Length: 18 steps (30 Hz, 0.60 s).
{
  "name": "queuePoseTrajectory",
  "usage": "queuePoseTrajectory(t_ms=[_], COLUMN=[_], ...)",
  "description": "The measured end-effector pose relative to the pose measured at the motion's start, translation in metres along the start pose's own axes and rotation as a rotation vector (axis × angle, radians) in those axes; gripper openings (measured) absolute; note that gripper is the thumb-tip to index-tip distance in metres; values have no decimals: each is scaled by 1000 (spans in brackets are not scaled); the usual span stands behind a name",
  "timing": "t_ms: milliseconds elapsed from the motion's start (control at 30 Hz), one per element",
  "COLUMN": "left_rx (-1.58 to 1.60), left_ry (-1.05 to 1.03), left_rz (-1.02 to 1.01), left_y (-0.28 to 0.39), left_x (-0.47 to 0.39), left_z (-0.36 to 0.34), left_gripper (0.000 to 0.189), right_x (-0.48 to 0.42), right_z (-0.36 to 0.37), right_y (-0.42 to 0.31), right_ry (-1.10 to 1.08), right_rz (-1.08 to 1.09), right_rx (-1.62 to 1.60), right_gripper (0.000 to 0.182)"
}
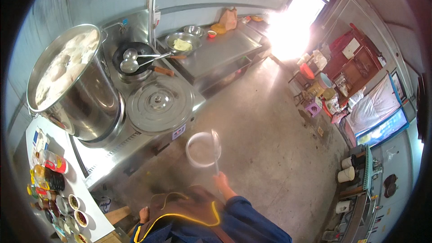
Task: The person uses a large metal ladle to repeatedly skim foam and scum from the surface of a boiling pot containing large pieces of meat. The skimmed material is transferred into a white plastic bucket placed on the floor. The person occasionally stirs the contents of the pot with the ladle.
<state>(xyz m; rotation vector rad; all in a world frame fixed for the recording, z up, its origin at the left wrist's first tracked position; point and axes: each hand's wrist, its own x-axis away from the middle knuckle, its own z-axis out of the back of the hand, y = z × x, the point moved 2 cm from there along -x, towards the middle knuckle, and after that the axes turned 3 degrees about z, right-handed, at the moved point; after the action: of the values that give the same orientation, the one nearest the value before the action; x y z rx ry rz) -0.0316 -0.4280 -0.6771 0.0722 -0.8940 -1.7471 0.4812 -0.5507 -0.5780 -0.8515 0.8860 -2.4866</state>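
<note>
My right hand [221,183] grips the handle of a metal ladle or skimmer [217,144], whose head I see nearly edge-on. That head overlaps the right rim of a white bucket [190,157] in my view; whether they touch I cannot tell. Something pale fills the bucket's inside, blurred by haze. Low beside my brown apron [189,206] with yellow trim is my left hand [144,214], mostly hidden by the apron, so its grip does not show. Ahead and left, a tall steel stockpot [98,108] stands on the stove, foamy pale contents near its brim.
A large steel lid [148,114] lies on the stove's right part, near a black wok [118,55] holding a ladle [130,54] and a skimmer [129,66]. Bottles [49,178] and seasoning bowls [81,218] crowd the white table [94,206] at left. A steel counter [216,60] runs beyond.
</note>
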Motion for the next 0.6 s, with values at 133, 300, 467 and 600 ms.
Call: queuePoseTrajectory(t_ms=[133,300,467,600], left_rx=[135,63,-65,-76], left_ry=[-36,24,-26,-93], left_rz=[86,-74,-29,-32], left_y=[12,18,21,15], left_x=[2,-3,-12,-1], left_z=[2,-4,-13,-12], left_gripper=[49,48,43,23], right_x=[0,-25,-34,-28], right_z=[7,-8,-7,6], right_y=[-4,36,33,24], right_ry=[-19,54,-41,-133], right_rz=[-20,106,70,16], right_rx=[-29,47,-18,-351], right_gripper=[38,36,23,15])
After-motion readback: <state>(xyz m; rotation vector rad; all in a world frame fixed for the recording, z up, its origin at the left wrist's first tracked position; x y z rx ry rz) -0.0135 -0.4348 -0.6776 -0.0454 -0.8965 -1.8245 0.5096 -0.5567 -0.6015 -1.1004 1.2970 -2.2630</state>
